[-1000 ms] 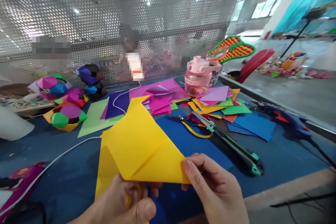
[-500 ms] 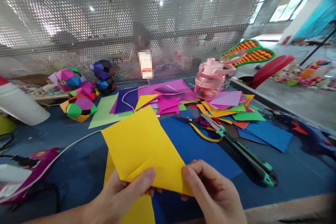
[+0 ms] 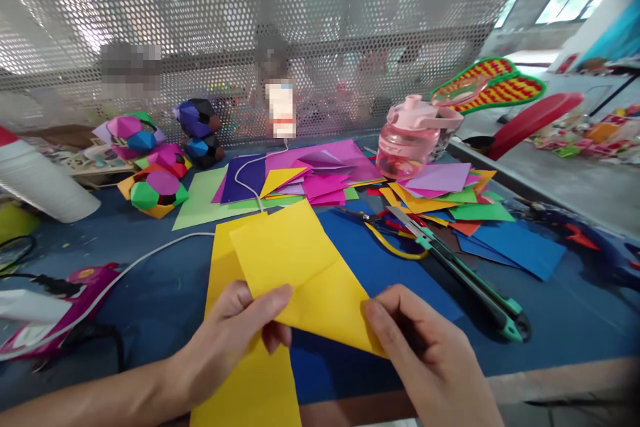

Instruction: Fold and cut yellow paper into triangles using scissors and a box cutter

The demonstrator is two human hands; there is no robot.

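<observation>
A yellow sheet of paper (image 3: 295, 260) is held above the table between both my hands, with a crease running across it. My left hand (image 3: 245, 327) pinches its lower left edge, thumb on top and fingers beneath. At the lower right corner, my right hand (image 3: 425, 340) grips the same sheet between thumb and fingers. Under it lies a larger yellow sheet (image 3: 250, 380), partly hidden by my left hand and the held paper. A blue sheet (image 3: 370, 273) lies to its right. Close to that are a green and black utility knife (image 3: 465, 277) and yellow-handled scissors (image 3: 385, 240).
Stacks of coloured paper (image 3: 440, 180) lie at the right, near a pink bottle (image 3: 407, 140). Folded paper balls (image 3: 157, 190) stand at the back left. A white cable (image 3: 150, 257) crosses from a purple power strip (image 3: 95, 280). A glue gun (image 3: 595, 233) lies far right.
The held yellow paper has turned a little and shifted right, with both hands still on it. My left thumb has moved up off the folded lower edge. The view has shifted slightly.
</observation>
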